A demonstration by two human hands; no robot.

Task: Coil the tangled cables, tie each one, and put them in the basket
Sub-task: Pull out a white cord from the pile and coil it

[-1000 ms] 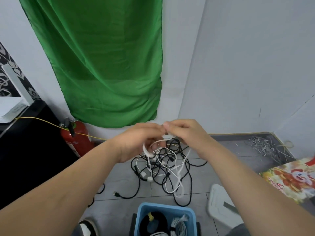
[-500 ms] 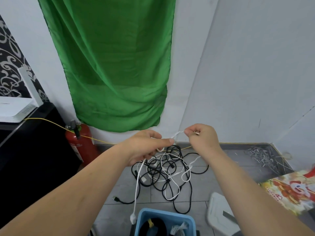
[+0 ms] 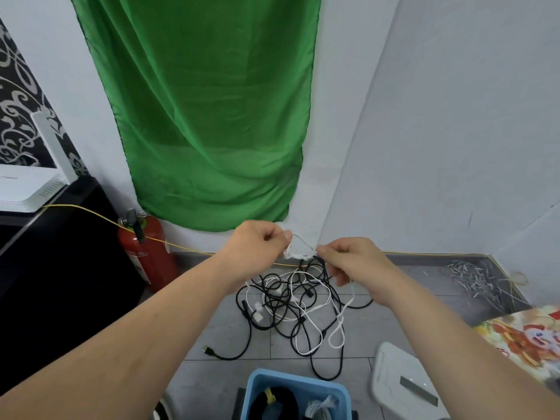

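Note:
Both my hands are raised over the floor and hold one white cable (image 3: 298,254) between them. My left hand (image 3: 260,242) pinches its upper end with curled fingers. My right hand (image 3: 348,256) grips the cable a little lower; a white loop (image 3: 338,331) hangs down from it. On the grey tiles below lies a tangle of black and white cables (image 3: 291,301). The blue basket (image 3: 257,386) stands at the bottom edge with a coiled black cable (image 3: 275,404) and a coiled white cable (image 3: 319,407) inside.
A red fire extinguisher (image 3: 145,250) stands against the wall at left, beside a black cabinet (image 3: 54,268) carrying a white device (image 3: 27,189). A thin yellow wire (image 3: 181,247) runs along the wall. A green cloth (image 3: 206,116) hangs behind. A white box (image 3: 403,386) and a heap of ties (image 3: 472,277) lie at right.
My hands have drawn apart and then shifted: the left rose, the right dropped lower. The white cable's long end no longer hangs by the basket; a loop now dangles under my right hand.

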